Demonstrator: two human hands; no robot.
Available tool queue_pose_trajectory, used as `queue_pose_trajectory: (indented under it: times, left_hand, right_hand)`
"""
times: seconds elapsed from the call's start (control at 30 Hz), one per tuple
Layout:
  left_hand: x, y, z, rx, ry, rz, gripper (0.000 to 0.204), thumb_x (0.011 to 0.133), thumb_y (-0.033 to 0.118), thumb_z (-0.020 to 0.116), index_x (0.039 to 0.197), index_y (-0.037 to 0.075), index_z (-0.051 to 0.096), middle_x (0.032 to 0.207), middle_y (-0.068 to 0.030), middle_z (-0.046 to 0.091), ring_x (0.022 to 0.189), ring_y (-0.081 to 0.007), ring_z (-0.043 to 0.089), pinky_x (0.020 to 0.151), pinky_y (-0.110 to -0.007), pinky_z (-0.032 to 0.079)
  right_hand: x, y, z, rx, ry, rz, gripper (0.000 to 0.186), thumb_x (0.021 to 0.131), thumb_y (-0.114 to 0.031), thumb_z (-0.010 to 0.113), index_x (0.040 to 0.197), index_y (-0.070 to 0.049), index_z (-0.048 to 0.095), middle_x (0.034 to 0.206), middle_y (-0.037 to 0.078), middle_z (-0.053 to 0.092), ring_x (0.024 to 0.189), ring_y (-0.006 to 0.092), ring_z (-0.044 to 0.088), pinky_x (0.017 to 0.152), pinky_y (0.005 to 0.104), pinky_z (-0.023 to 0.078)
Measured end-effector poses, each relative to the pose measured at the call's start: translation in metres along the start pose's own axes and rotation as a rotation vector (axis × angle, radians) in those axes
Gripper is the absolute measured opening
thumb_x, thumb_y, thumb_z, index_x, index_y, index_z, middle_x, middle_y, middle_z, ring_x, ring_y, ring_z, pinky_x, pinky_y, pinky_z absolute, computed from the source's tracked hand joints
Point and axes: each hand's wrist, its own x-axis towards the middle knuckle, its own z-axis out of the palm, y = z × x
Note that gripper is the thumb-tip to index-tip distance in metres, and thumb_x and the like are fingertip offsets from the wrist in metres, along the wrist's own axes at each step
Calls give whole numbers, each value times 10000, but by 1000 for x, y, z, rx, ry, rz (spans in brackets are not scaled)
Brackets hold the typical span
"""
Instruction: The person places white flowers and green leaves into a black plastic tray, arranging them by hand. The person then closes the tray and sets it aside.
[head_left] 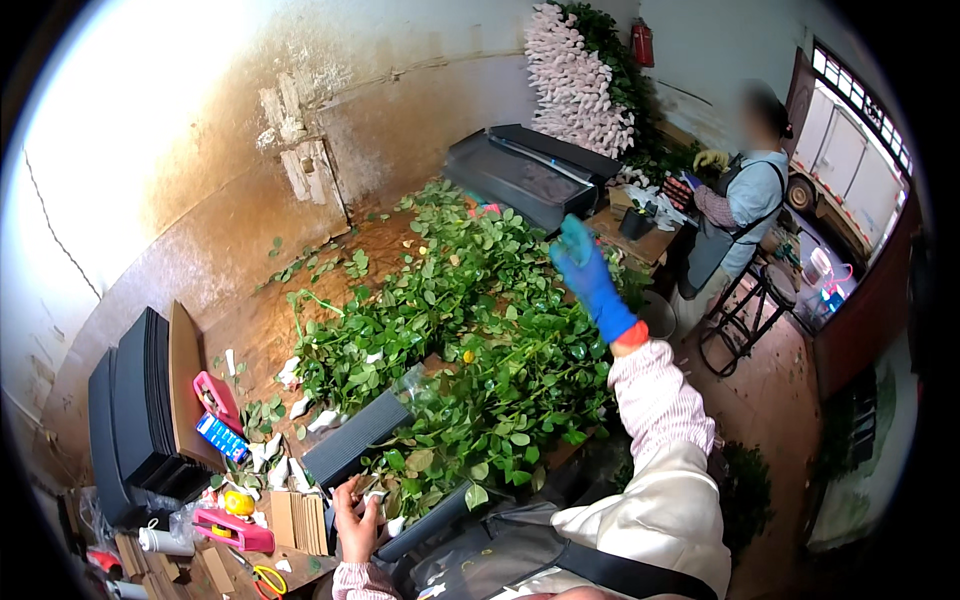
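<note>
My left hand (354, 522), bare, is low at the table's near edge, fingers and thumb apart, beside a dark grey ribbed sheet (355, 437) and a small white-wrapped flower head. I cannot see anything held in it. My right hand (588, 280), in a blue glove with teal fingers, stretches forward above the right side of a big heap of leafy green stems (470, 340). Its fingers look spread and no object shows in them, though they are slightly blurred. Several white-wrapped flower heads (327, 421) poke out from the heap's left side.
Black folded sheets (148, 395), pink tape dispensers (234, 530), yellow-handled scissors (268, 578) and cardboard pieces (298, 522) lie at left. A black bin (520, 180) stands beyond the leaves. At far right a co-worker (745, 200) stands near a stool (750, 300) and stacked wrapped flowers (580, 85).
</note>
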Motion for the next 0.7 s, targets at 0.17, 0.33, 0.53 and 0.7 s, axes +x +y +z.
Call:
queue_pose_trajectory:
  times: [0.17,0.33,0.53,0.7]
  left_hand:
    - [0,-5,-1,-53,13,-16,520,920,-29,756,1412,7,594,1339,-124,577,1196,-243,638,1032,-348,540]
    - [0,-12,0,-54,16,-10,526,928,-41,729,1429,31,588,1331,-73,585,1163,-191,647,996,-314,544]
    - [2,-12,2,-64,13,-8,545,927,-48,721,1447,29,581,1359,-78,586,1189,-196,641,1021,-316,535]
    - [0,-9,3,-96,32,-41,507,930,33,766,1409,8,601,1380,-132,590,1263,-266,622,1070,-374,506]
  right_hand:
    - [-86,-108,50,-549,-276,-406,709,975,-314,739,1590,-79,473,1588,209,511,1447,382,514,1219,463,409]
    - [-142,-150,84,-513,-358,-495,623,963,-269,764,1528,-107,555,1580,150,539,1430,383,529,1210,515,417]
    - [-210,-141,139,-226,-400,-340,578,962,-217,757,1507,-116,591,1536,142,565,1416,365,537,1187,495,448]
    - [-257,-120,175,-182,-651,-388,567,1015,-303,697,1537,-133,558,1590,141,521,1465,357,502,1231,523,401]
